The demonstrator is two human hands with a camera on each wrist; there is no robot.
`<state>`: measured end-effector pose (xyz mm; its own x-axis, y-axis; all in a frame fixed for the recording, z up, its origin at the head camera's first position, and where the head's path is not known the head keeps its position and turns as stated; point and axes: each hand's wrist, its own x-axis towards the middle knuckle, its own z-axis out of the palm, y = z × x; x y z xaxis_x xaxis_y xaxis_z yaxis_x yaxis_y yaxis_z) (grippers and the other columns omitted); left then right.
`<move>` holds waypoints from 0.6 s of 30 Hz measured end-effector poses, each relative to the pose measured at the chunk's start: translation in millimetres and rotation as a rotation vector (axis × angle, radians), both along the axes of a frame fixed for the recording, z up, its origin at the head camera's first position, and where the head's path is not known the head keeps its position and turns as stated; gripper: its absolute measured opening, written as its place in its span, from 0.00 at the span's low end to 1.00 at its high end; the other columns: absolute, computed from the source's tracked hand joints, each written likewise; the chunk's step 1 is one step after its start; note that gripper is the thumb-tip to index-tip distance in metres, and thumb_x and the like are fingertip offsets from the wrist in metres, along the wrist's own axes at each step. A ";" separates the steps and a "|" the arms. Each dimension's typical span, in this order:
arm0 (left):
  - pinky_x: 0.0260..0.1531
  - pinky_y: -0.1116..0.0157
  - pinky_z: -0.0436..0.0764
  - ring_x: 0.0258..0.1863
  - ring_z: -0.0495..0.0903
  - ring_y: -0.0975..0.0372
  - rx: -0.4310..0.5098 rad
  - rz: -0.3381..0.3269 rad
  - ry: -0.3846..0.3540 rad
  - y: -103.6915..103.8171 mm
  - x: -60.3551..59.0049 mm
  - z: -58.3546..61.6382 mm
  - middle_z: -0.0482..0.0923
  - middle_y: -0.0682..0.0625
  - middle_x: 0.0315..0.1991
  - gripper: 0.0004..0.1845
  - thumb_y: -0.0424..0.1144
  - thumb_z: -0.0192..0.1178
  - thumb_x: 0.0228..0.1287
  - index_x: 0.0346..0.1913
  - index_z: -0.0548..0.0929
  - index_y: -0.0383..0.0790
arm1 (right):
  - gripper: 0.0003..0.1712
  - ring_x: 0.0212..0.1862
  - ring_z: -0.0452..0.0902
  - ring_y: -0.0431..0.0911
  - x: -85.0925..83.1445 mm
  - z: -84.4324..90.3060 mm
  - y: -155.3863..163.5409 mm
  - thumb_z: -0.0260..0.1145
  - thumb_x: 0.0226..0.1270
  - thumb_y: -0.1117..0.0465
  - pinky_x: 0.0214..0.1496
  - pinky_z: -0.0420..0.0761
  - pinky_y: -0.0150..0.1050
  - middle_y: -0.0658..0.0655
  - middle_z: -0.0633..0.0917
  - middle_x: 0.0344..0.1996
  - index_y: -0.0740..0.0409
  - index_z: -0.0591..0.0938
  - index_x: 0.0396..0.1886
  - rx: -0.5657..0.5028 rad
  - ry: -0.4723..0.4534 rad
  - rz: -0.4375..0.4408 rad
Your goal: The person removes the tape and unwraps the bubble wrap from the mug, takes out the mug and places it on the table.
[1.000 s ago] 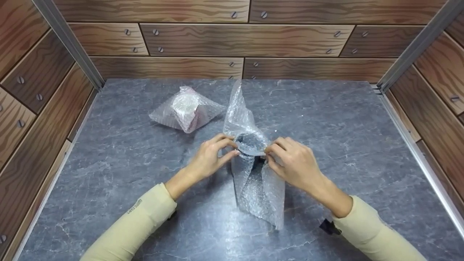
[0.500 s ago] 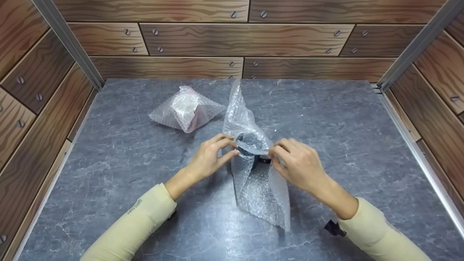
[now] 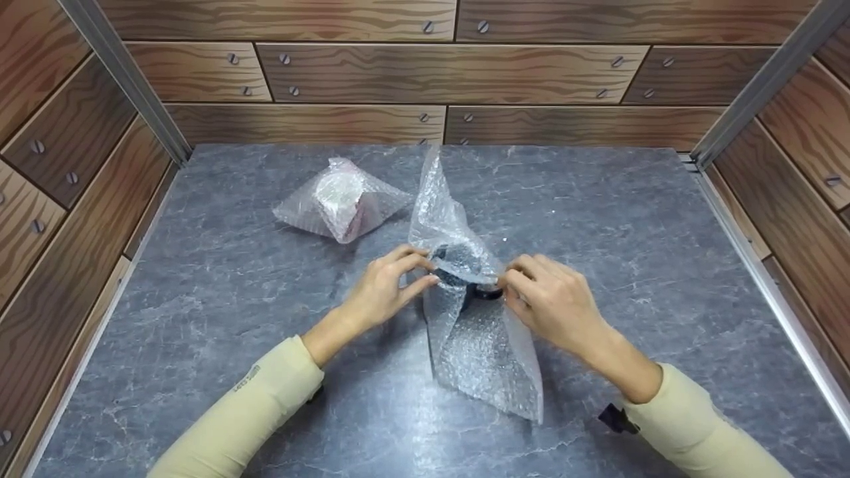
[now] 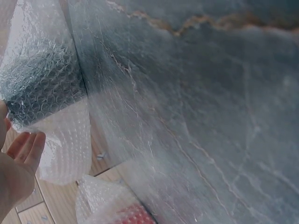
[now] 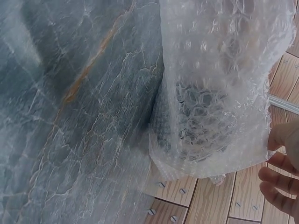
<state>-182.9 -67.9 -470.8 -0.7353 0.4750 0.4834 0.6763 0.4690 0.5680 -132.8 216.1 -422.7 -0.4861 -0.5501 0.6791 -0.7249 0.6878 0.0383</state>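
Since the earlier frames, the right hand (image 3: 554,302) has drawn its edge of the bubble wrap sheet (image 3: 481,345) slightly outward and toward the person, so the near flap now spreads wider and a little more of the dark object (image 3: 479,291) shows between the hands; the left hand (image 3: 385,289) has not moved. Left hand: thumb and fingers curled, pinching the sheet's left edge against the dark object. Right hand: fingers curled, pinching the sheet's right edge just beside the same object. The dark object sits between the two grips, on the grey marble-patterned tabletop (image 3: 631,219), half covered by a fold of wrap; what it is cannot be told. One flap of the sheet stands up beyond the grips, away from the person; the other lies flat on the near side, between the forearms. Through the wrap, the left wrist view shows the object as a dark mass (image 4: 39,88) beside the fingertips (image 4: 28,147), as does the right wrist view (image 5: 196,116). Beyond the left hand, well apart from it, rests a wrapped bundle (image 3: 342,199) showing white and red through its bubble wrap. Wood-patterned panels (image 3: 451,73) enclose the tabletop.
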 end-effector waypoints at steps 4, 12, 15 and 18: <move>0.58 0.56 0.89 0.50 0.90 0.50 -0.003 0.001 -0.001 -0.5 0.0 -0.2 0.87 0.42 0.55 0.12 0.45 0.69 0.71 0.47 0.88 0.40 | 0.11 0.28 0.80 0.44 -1.9 0.0 3.3 0.70 0.53 0.74 0.24 0.80 0.33 0.53 0.88 0.31 0.55 0.87 0.32 -0.005 0.006 -0.001; 0.58 0.55 0.89 0.50 0.91 0.50 -0.021 0.017 0.000 -1.3 0.5 -0.4 0.87 0.42 0.54 0.12 0.46 0.68 0.71 0.47 0.89 0.41 | 0.10 0.28 0.80 0.45 -1.8 -0.9 13.6 0.73 0.54 0.72 0.24 0.80 0.34 0.53 0.88 0.31 0.56 0.88 0.35 0.007 0.022 -0.018; 0.58 0.55 0.89 0.49 0.91 0.50 -0.017 0.013 -0.003 -0.8 0.3 -0.3 0.87 0.42 0.54 0.12 0.45 0.68 0.71 0.47 0.89 0.41 | 0.11 0.28 0.80 0.45 -1.6 -3.1 17.7 0.73 0.54 0.71 0.24 0.81 0.34 0.53 0.88 0.31 0.56 0.89 0.37 0.021 0.013 -0.030; 0.59 0.55 0.89 0.49 0.91 0.50 -0.011 0.007 -0.001 -0.1 0.2 -0.4 0.87 0.42 0.54 0.11 0.45 0.68 0.71 0.47 0.88 0.41 | 0.12 0.29 0.80 0.45 -2.1 -5.7 22.0 0.72 0.54 0.72 0.25 0.82 0.35 0.53 0.88 0.31 0.56 0.89 0.37 0.022 -0.003 -0.033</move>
